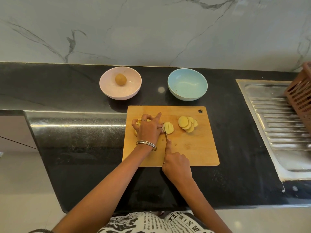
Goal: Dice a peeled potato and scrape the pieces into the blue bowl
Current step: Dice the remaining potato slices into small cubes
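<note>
On the wooden cutting board (193, 148) lies a stack of potato slices (168, 127) cut into strips. My left hand (148, 129) holds the stack at its left edge, index finger pointing away. My right hand (176, 163) grips a knife (165, 133), index finger laid along the blade's spine, and the blade stands in the stack's left part. More round potato slices (186, 123) fan out to the right. Small cut pieces (137, 126) lie under and left of my left hand, partly hidden. The blue bowl (187, 84) sits behind the board, nearly empty.
A pink bowl (120, 85) with one whole potato (120, 79) stands left of the blue bowl on the black counter (75, 91). A steel sink drainboard (279, 118) and a brown slatted basket (301, 93) are at the right. The counter's front edge runs below the board.
</note>
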